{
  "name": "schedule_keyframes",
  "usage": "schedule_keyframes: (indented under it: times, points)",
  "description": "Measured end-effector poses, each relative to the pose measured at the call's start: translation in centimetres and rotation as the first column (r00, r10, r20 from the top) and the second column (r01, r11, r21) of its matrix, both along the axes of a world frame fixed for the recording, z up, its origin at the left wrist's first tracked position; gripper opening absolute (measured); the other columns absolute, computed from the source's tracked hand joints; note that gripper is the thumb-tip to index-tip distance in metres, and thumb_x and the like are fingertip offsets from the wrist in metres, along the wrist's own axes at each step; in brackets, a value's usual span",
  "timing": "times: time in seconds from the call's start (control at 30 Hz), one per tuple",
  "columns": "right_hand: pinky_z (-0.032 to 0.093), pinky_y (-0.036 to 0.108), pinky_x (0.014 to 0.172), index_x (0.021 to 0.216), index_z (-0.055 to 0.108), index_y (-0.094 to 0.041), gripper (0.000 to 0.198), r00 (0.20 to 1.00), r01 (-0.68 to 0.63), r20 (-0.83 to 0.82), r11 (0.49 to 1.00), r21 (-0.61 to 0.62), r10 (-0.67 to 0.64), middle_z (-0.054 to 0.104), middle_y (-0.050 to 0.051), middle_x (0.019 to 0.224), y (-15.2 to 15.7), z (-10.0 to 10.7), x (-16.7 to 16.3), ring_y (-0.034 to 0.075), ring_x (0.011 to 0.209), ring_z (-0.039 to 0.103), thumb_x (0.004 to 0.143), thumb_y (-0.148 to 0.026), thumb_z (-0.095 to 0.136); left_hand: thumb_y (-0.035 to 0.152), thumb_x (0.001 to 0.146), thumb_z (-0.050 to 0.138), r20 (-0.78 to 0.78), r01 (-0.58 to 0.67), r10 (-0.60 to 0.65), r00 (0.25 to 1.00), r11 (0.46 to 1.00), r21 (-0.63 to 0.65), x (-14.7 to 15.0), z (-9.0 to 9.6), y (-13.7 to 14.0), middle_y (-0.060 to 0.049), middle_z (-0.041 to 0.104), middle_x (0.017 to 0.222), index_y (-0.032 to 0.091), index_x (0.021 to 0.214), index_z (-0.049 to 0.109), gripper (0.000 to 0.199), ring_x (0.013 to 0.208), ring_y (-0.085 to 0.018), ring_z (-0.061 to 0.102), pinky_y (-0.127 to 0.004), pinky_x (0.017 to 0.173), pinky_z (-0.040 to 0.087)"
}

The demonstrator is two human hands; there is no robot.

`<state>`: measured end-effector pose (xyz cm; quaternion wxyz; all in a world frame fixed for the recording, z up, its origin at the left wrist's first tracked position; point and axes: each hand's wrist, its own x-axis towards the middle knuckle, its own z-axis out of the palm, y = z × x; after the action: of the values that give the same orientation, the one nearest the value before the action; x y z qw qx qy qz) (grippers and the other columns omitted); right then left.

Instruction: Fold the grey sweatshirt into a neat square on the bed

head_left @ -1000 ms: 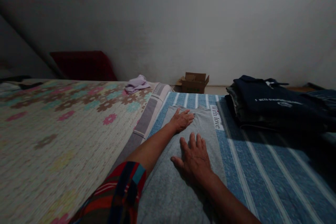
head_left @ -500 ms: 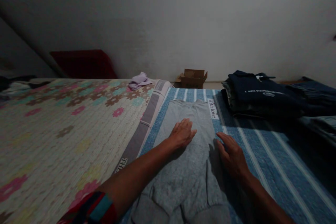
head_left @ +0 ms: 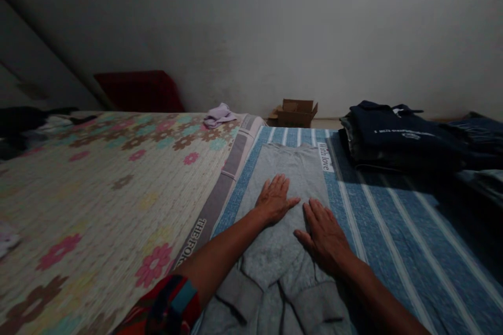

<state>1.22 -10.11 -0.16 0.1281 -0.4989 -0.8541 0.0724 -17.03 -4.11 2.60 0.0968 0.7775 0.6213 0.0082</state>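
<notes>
A grey long-sleeved top (head_left: 275,251) lies lengthwise on a blue striped sheet (head_left: 377,220), its sides folded in and its cuffed ends bunched toward me. My left hand (head_left: 275,199) rests flat on the middle of the top with fingers spread. Just right of it, my right hand (head_left: 324,233) also lies palm down on the fabric, fingers stretched out and thumb apart. Neither hand grips the cloth. Beside the top's far right corner shows a white patch printed "With love" (head_left: 325,158).
A stack of dark folded clothes (head_left: 401,136) stands at the back right. To the left spreads a floral bedcover (head_left: 129,193) with a lilac cloth (head_left: 219,116) on it. Beyond the far edge are a cardboard box (head_left: 296,113) and a dark red panel (head_left: 139,91).
My right hand has moved left from beside the top onto it. The left hand stays on the fabric, its fingers spread more. The view has shifted slightly left.
</notes>
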Motion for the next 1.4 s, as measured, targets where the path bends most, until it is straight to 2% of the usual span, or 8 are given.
schedule_keyframes:
  times: [0.2,0.37,0.53,0.7,0.83,1.0,1.2,1.4]
  points:
    - [0.016,0.047,0.112,0.143,0.033,-0.006,0.07,1.0,0.012,0.017,1.0,-0.013,-0.012,0.024,0.02,0.15,0.0,-0.4,0.2,0.029,0.14,0.017,0.091,-0.053,0.036,0.065,0.09,0.017,0.019,0.023,-0.023,1.0,1.0,-0.003,0.0,-0.2,0.0,-0.011,0.013,0.156,0.012,0.147,0.019,0.078,0.143,-0.023,0.004,-0.046,0.115,0.007]
    - [0.017,0.047,0.111,0.143,0.032,-0.008,0.07,1.0,0.018,0.018,0.999,-0.041,-0.017,0.024,0.019,0.151,-0.1,0.2,0.4,0.029,0.14,0.018,0.091,-0.054,0.035,0.063,0.091,0.02,0.01,0.032,-0.032,0.999,0.999,0.006,0.2,0.9,-1.2,-0.012,0.011,0.156,0.014,0.146,0.023,0.074,0.143,-0.024,0.002,-0.047,0.115,0.006]
    - [0.019,0.047,0.111,0.142,0.036,-0.008,0.069,1.0,0.011,0.018,1.0,0.003,-0.011,0.026,0.018,0.151,-1.7,1.2,0.9,0.029,0.14,0.019,0.09,-0.055,0.037,0.059,0.093,0.019,0.026,0.031,-0.029,0.999,0.998,-0.058,-0.3,3.0,-6.3,-0.014,0.013,0.155,0.015,0.144,0.027,0.068,0.143,-0.026,0.004,-0.048,0.114,0.013]
    - [0.018,0.047,0.112,0.14,0.038,-0.009,0.069,0.997,-0.079,-0.002,0.995,0.053,0.079,0.028,0.018,0.15,-4.6,1.4,0.6,0.029,0.14,0.02,0.089,-0.055,0.04,0.058,0.093,0.021,0.013,0.011,-0.009,1.0,0.994,-0.109,-1.4,4.2,-12.6,-0.015,0.016,0.154,0.014,0.144,0.028,0.067,0.143,-0.025,0.006,-0.047,0.114,0.014]
    - [0.02,0.049,0.11,0.14,0.039,-0.009,0.07,0.995,-0.097,0.011,0.995,-0.017,0.097,0.03,0.02,0.149,-5.8,1.1,0.0,0.031,0.139,0.021,0.089,-0.056,0.041,0.058,0.092,0.026,-0.008,-0.03,0.029,1.0,0.991,-0.129,-1.9,3.5,-14.9,-0.013,0.015,0.155,0.017,0.145,0.027,0.067,0.143,-0.024,0.006,-0.047,0.114,0.013]
    - [0.021,0.05,0.11,0.14,0.039,-0.009,0.071,0.996,-0.081,0.018,0.996,-0.042,0.082,0.029,0.019,0.149,-5.9,1.0,-0.5,0.032,0.139,0.022,0.089,-0.058,0.039,0.057,0.092,0.029,-0.023,-0.046,0.044,0.999,0.997,-0.063,-2.0,1.9,-15.4,-0.012,0.014,0.155,0.018,0.146,0.027,0.066,0.143,-0.024,0.007,-0.049,0.114,0.013]
    - [0.025,0.051,0.109,0.136,0.046,-0.011,0.061,0.996,-0.082,-0.022,0.995,0.054,0.083,0.039,0.018,0.144,-7.0,1.6,0.0,0.031,0.135,0.031,0.09,-0.05,0.043,0.054,0.094,0.028,-0.022,-0.05,0.049,0.999,0.999,-0.001,-2.1,2.3,-15.8,-0.012,0.023,0.153,0.016,0.143,0.033,0.062,0.142,-0.024,0.015,-0.047,0.114,0.018]
    - [0.026,0.05,0.11,0.136,0.046,-0.019,0.055,0.962,-0.242,-0.089,0.957,0.158,0.258,0.042,0.011,0.143,-11.2,1.7,1.3,0.027,0.135,0.032,0.089,-0.048,0.047,0.05,0.094,0.034,-0.038,-0.07,0.073,0.997,0.995,0.072,-3.1,2.3,-17.7,-0.012,0.03,0.15,0.017,0.14,0.038,0.057,0.141,-0.024,0.02,-0.046,0.114,0.02]
